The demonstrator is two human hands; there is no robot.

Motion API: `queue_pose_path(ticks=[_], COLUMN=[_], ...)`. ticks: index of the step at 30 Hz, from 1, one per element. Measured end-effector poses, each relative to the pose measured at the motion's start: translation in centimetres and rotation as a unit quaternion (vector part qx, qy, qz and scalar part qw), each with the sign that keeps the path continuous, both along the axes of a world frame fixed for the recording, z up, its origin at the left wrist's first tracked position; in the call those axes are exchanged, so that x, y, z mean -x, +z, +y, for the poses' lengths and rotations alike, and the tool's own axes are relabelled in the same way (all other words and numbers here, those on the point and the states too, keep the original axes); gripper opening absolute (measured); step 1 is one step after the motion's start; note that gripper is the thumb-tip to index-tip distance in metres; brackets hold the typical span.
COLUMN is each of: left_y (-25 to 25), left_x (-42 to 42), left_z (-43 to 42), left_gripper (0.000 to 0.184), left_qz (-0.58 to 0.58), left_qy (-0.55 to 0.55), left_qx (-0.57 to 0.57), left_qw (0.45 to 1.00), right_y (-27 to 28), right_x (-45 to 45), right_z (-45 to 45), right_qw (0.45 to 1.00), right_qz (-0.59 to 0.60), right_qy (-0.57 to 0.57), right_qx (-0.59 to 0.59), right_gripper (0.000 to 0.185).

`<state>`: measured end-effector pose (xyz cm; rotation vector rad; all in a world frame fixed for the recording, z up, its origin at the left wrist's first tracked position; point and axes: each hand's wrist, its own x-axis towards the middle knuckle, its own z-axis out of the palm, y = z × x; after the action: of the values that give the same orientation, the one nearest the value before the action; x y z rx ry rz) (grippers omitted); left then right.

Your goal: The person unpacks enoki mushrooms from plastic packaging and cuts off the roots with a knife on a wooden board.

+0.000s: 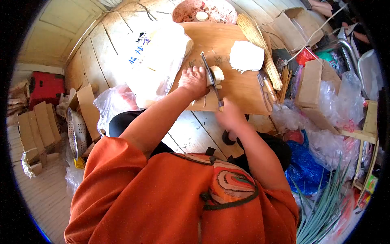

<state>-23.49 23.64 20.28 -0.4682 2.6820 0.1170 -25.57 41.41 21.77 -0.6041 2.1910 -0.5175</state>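
My left hand (pixel 194 82) presses down on a pale rolled bundle (pixel 218 75) lying on the wooden board (pixel 221 38), its fingers closed over it. A knife (pixel 209 71) is held in my right hand (pixel 229 114), which is slightly blurred. Its dark blade, seen nearly edge-on, stands across the roll just right of my left fingers. What the roll is made of I cannot make out. Farther right on the board lies a stack of white sheets (pixel 246 56). A big clear plastic bag (pixel 158 57) with white contents sits left of the board.
Beyond the board stands a pink basin (pixel 185 14). A straw bundle (pixel 260 46) lies along the board's right edge, beside a wooden-handled tool (pixel 269 87). Cardboard boxes (pixel 315 83), a blue bag (pixel 306 166) and green onions (pixel 325 211) crowd the right. A metal colander (pixel 77 132) leans at left.
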Motion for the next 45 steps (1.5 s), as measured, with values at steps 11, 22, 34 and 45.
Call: queue_pose_path(ticks=[11,22,34,45], left_y=[0.0,3.4,1.9,0.5], left_x=[-1.9,-2.7,9.6,6.3], left_z=[-0.4,-0.2,9.4,8.8], left_gripper=[0.088,0.063,0.074,0.076], left_qz=[0.104,0.309,0.131,0.268], left_qy=[0.058,0.167,-0.181,-0.192], left_qx=[-0.073,-0.245,-0.098,-0.116], left_qw=[0.99,0.904,0.97,0.937], right_y=[1.0,5.2,8.2,8.5], right_x=[0.5,-1.3,-0.8,-0.3], right_z=[-2.9,0.1,3.7,4.1], right_qw=[0.999,0.929,0.877,0.876], right_qz=[0.048,0.098,0.097,0.112], right_qy=[-0.004,-0.094,-0.062,-0.093], right_qx=[0.02,0.343,0.467,0.459], right_gripper=[0.027,0.022,0.025,0.029])
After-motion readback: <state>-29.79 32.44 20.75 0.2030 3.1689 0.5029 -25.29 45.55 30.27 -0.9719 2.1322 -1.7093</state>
